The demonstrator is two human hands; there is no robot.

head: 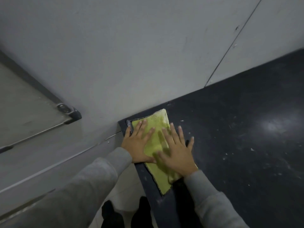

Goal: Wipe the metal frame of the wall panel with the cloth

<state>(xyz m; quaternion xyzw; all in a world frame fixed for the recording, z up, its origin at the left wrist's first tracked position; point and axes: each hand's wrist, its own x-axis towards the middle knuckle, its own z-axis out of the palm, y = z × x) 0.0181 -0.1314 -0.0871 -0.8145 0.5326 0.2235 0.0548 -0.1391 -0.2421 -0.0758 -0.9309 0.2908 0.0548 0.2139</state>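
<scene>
A yellow-green cloth (156, 137) with a grey stitched edge lies flat on the corner of a dark counter (230, 129), against the grey wall. My left hand (138, 142) rests palm down on the cloth's left side, fingers spread, its thumb side over the counter's edge. My right hand (177, 153) presses flat on the cloth's right side, fingers apart. Neither hand grips the cloth. At the left, a wall panel (24, 112) has a dark metal frame (36, 86) with a metal latch (63, 107) at its corner. Both hands are well right of that frame.
The grey wall (131, 55) has a thin vertical seam (230, 46) at the right. White specks and a light glare (276, 125) mark the counter. Pale horizontal rails (49, 167) run below the panel. Dark shoes (111, 214) stand on a light floor at the bottom.
</scene>
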